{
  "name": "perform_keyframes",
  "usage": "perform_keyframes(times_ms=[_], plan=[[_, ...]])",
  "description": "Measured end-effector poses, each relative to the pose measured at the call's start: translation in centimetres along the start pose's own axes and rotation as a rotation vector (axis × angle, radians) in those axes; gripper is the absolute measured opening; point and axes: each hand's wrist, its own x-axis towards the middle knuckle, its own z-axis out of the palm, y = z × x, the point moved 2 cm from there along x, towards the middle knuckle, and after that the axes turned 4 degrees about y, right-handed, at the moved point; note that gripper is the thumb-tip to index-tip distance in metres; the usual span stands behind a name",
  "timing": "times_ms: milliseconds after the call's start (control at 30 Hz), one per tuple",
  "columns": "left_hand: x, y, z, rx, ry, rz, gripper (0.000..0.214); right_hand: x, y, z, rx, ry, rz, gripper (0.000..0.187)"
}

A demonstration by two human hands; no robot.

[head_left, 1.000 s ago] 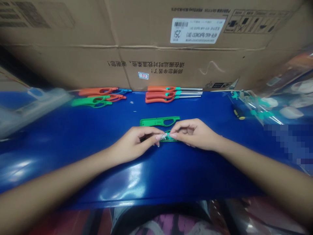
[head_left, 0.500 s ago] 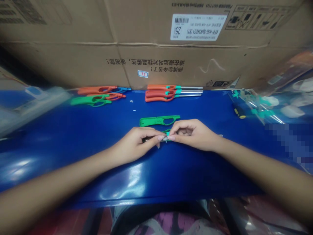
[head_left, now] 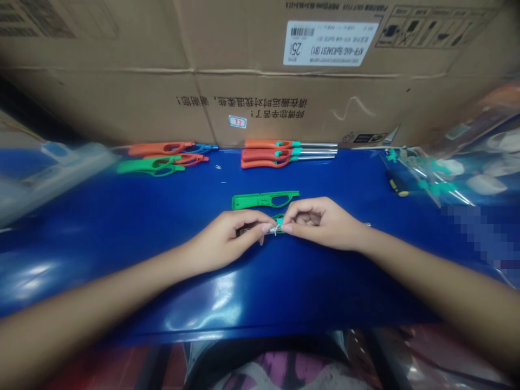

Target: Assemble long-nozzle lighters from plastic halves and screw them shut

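Observation:
My left hand (head_left: 227, 238) and my right hand (head_left: 320, 222) meet at the middle of the blue table (head_left: 122, 227), both pinched on a small green lighter part (head_left: 277, 223) with a pale bit at its tip. Most of that part is hidden under my fingers. Just beyond my hands lies a green lighter shell half (head_left: 264, 200), flat and untouched.
Along the back stand large cardboard boxes (head_left: 260, 81). In front of them lie three orange lighters with metal tubes (head_left: 284, 153) and a loose group of orange and green shells (head_left: 162, 157). A black-and-yellow screwdriver (head_left: 397, 187) and bagged teal parts (head_left: 422, 173) sit right; a plastic bag (head_left: 52, 173) sits left.
My hands closed in a little over the green part, hiding more of it. Otherwise they stay in place.

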Motion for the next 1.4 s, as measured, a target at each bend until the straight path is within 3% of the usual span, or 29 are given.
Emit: perform_keyframes(times_ms=[567, 800, 1400], plan=[[0.05, 0.06, 0.03, -0.054, 0.018, 0.000, 0.022, 0.00, 0.11, 0.02, -0.007, 0.002, -0.009, 0.021], [0.04, 0.09, 0.01, -0.043, 0.010, -0.008, 0.021, 0.13, 0.10, 0.12, 0.005, 0.004, 0.001, 0.030], [-0.16, -0.11, -0.08, -0.034, 0.030, 0.007, 0.023, -0.01, 0.10, -0.03, 0.004, 0.004, 0.004, 0.026]])
